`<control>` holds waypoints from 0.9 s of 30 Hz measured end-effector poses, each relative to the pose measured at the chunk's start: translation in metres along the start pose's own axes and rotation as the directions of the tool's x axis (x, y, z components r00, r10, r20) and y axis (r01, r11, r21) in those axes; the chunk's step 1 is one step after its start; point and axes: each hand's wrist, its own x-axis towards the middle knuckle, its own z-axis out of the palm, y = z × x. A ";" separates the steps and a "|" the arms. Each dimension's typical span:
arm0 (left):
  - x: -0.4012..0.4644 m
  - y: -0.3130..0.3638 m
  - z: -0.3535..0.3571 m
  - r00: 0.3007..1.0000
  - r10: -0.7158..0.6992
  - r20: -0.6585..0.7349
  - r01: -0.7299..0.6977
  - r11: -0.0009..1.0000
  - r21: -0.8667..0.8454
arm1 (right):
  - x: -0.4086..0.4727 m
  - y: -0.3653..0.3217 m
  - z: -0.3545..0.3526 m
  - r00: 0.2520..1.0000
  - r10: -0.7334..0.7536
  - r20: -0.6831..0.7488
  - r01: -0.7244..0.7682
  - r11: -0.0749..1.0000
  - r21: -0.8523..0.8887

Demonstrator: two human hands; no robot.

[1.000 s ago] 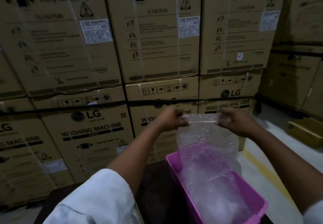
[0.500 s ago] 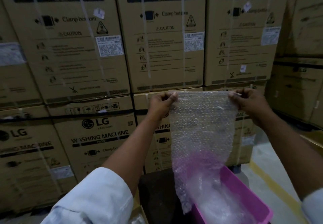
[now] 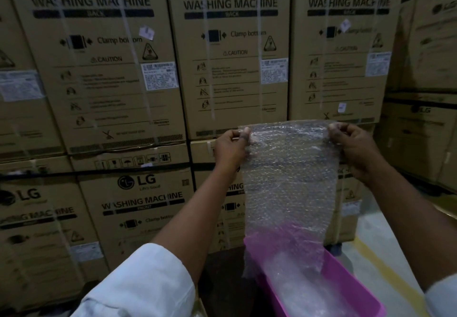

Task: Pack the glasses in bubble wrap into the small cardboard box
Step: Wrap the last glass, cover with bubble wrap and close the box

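A clear sheet of bubble wrap (image 3: 289, 178) hangs spread out in front of me. My left hand (image 3: 231, 147) pinches its top left corner and my right hand (image 3: 353, 146) pinches its top right corner. The sheet's lower edge dangles just over a pink plastic bin (image 3: 346, 274) that holds more bubble wrap (image 3: 301, 289). No glasses and no small cardboard box can be made out in view.
A wall of stacked washing machine cartons (image 3: 116, 94) stands close in front, more cartons (image 3: 425, 128) at the right. The bin sits on a dark surface (image 3: 222, 282). Grey floor with a yellow line (image 3: 385, 267) runs along the right.
Both hands have lifted the bubble wrap up out of the pink bin and moved apart, so the sheet now hangs flat and its lower edge has left the bin.
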 end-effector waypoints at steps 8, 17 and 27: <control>-0.016 0.006 0.014 0.962 0.181 -0.206 -0.151 0.976 0.154 | -0.024 0.000 0.049 0.986 -0.156 -0.065 0.148 0.984 -0.103; -0.012 0.037 -0.041 0.987 0.155 0.030 -0.156 0.986 0.062 | -0.007 -0.026 0.032 0.982 -0.190 -0.010 0.187 0.971 -0.149; -0.022 0.064 -0.075 0.879 -0.024 0.477 -0.050 0.989 0.141 | -0.015 -0.046 0.037 0.986 -0.094 0.137 0.105 0.991 -0.078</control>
